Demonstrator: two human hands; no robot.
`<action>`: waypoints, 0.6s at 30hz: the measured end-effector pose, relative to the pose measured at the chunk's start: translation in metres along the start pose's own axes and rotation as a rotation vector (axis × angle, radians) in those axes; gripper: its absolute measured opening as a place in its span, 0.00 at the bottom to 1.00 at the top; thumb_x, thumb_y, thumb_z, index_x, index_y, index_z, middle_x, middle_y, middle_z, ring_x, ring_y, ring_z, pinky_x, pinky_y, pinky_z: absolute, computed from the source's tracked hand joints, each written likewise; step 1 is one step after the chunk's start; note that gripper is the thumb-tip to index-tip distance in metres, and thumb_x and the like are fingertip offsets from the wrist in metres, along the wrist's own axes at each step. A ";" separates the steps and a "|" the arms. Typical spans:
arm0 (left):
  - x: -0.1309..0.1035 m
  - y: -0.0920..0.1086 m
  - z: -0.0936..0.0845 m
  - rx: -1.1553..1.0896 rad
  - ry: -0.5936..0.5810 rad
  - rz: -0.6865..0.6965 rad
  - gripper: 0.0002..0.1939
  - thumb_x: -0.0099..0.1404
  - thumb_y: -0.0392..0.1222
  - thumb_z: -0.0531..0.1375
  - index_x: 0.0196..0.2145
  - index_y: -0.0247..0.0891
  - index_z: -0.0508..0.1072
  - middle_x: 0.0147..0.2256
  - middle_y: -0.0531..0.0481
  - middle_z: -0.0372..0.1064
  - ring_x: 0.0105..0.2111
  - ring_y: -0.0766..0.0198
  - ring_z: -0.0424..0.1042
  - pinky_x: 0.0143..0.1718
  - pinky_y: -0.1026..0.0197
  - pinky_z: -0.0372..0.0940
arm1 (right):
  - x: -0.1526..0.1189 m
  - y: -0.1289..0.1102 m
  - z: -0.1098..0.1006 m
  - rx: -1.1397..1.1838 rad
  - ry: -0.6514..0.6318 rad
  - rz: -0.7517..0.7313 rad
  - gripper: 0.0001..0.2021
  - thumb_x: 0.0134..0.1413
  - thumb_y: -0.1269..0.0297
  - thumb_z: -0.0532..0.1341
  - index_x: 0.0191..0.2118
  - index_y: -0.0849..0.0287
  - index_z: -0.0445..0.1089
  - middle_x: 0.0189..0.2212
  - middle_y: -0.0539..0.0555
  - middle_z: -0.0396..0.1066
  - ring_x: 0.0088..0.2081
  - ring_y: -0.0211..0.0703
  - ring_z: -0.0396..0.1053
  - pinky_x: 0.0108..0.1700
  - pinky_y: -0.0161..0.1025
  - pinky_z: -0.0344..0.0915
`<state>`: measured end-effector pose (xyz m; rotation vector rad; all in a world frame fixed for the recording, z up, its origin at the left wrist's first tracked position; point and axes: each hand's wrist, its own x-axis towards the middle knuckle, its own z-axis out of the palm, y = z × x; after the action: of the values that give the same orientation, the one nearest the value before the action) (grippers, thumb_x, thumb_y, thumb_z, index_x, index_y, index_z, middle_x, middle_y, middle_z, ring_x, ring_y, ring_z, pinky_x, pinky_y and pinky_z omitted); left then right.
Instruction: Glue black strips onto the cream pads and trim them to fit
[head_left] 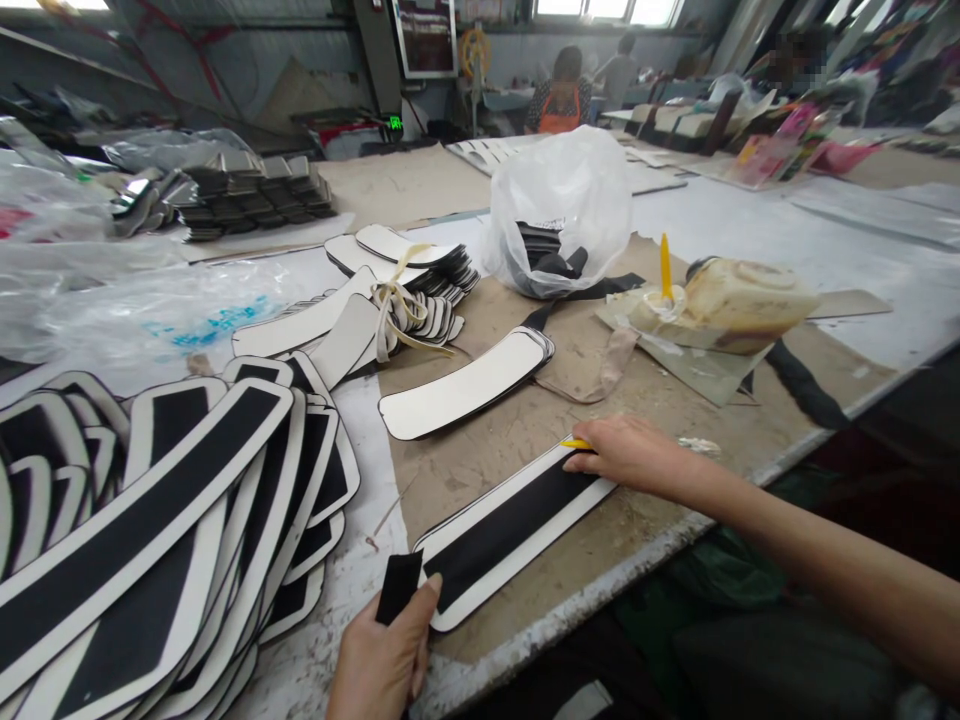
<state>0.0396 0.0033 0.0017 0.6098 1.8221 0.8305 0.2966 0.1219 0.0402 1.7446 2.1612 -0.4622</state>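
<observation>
A white curved panel (491,573) with a black strip (504,518) along its middle lies on brown paper at the table's front edge. At its near left end my left hand (390,640) is closed, with a loose black strip end (400,585) between thumb and fingers. My right hand (611,452) rests at the panel's far right end, its fingers closed round a thin yellow tool (576,443). Just beyond lies a small stack of plain white curved pieces (465,388). What the right fingers press on is partly hidden.
Finished-looking black-and-white panels (150,500) pile up at the left. Tied white pieces (315,320) lie behind them. A plastic bag (562,210) holds black strips. A stained yellowish container (750,300) stands near a yellow stick (665,268). A person in an orange apron (561,105) is far back.
</observation>
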 end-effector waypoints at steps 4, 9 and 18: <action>0.002 0.000 -0.001 0.017 -0.012 -0.013 0.22 0.45 0.59 0.62 0.14 0.43 0.57 0.04 0.60 0.47 0.07 0.71 0.46 0.14 0.65 0.39 | -0.002 0.000 0.002 -0.011 0.016 0.002 0.15 0.54 0.53 0.56 0.37 0.59 0.70 0.35 0.62 0.75 0.39 0.54 0.72 0.34 0.39 0.60; 0.002 0.000 0.001 0.017 0.004 0.029 0.21 0.46 0.58 0.62 0.14 0.42 0.58 0.04 0.60 0.46 0.07 0.71 0.45 0.14 0.65 0.40 | -0.009 0.004 0.002 0.011 0.105 0.058 0.16 0.50 0.50 0.59 0.37 0.59 0.68 0.36 0.61 0.75 0.40 0.56 0.72 0.34 0.40 0.60; -0.004 0.002 0.001 -0.022 -0.010 0.062 0.22 0.48 0.56 0.62 0.13 0.42 0.56 0.05 0.60 0.47 0.08 0.72 0.45 0.15 0.65 0.39 | -0.036 0.030 0.004 0.237 0.302 0.064 0.11 0.60 0.58 0.50 0.33 0.58 0.64 0.30 0.57 0.74 0.34 0.47 0.71 0.34 0.37 0.58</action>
<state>0.0420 0.0018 0.0051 0.6582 1.7901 0.8864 0.3336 0.0948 0.0511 2.1248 2.3218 -0.4819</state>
